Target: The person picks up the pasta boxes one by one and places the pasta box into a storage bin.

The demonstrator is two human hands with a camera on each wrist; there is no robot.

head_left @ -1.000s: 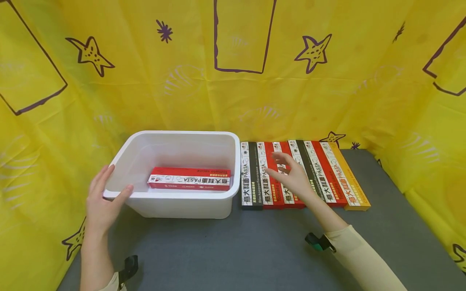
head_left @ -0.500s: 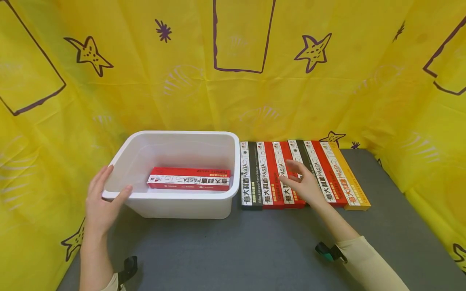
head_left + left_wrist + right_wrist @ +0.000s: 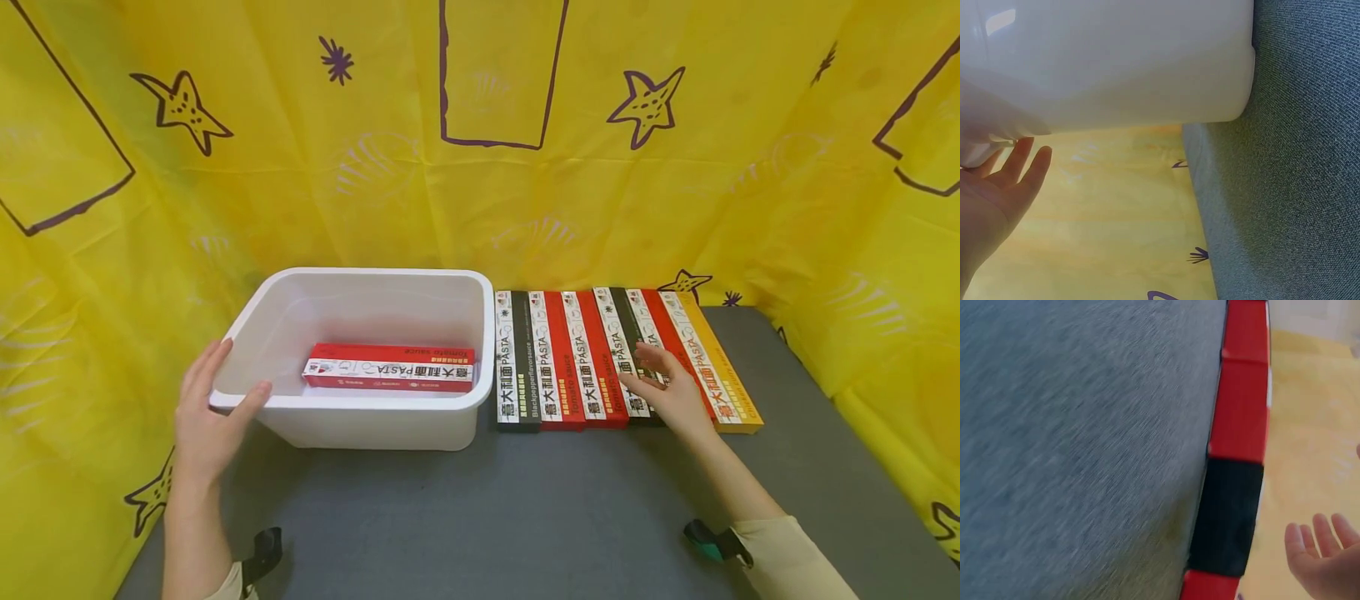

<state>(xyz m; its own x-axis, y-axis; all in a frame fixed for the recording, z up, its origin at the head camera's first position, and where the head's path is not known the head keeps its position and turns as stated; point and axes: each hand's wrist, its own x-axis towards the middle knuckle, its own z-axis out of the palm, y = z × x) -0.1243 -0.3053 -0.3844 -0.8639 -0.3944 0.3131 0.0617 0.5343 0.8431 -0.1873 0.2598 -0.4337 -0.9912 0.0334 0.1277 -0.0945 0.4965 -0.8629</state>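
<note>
The black pasta box (image 3: 624, 337), fourth from the left in the row right of the white bin (image 3: 390, 403), lies flat on the grey tabletop (image 3: 450, 517), packed between red boxes on both sides. It looks like printed carton, so likely light, fairly stiff and a little slick, with walls that would dent under a hard squeeze. Its long sides seem shielded by its neighbours; the exposed near end and the far end probably offer the easiest hold. The right hand (image 3: 678, 404) hovers over it and the red box (image 3: 662, 317) on its right, half open, fingers gently bent, holding nothing. The left hand (image 3: 210, 425) is spread across the bin's near left corner, fingers along the left rim, thumb over the near one. Inside lies a tomato sauce pasta box (image 3: 390, 367).
</note>
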